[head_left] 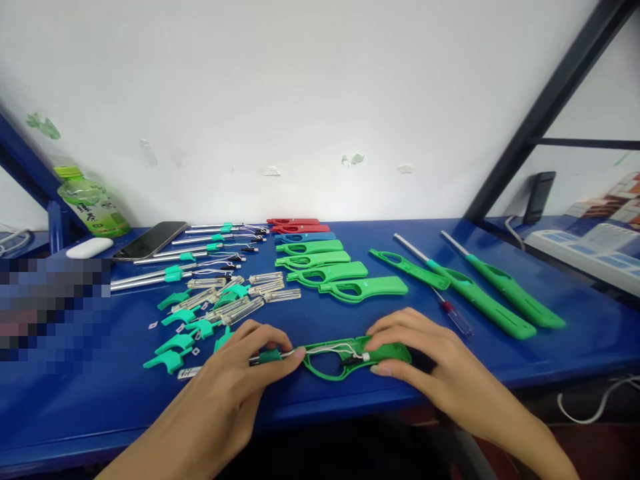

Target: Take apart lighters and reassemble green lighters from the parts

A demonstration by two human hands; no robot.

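My left hand (239, 373) pinches a metal lighter tube (270, 357) with a green collar, close to the end of an open green lighter casing half (397, 351). White wires run from the tube over the trigger loop to a black and white igniter (356, 359). The thumb and fingers of my right hand (425, 350) grip the casing half at its wider end, beside the igniter. The casing lies open side up near the table's front edge. My fingers cover part of the casing's right side.
Several wired tubes (187, 257), clear fuel tanks (243, 311) and teal triggers (167, 360) lie left. Casing halves (373, 287) line the middle. Two assembled green lighters (515, 293) and a screwdriver (455, 317) lie right. A bottle (95, 207) and phone (153, 240) stand back left.
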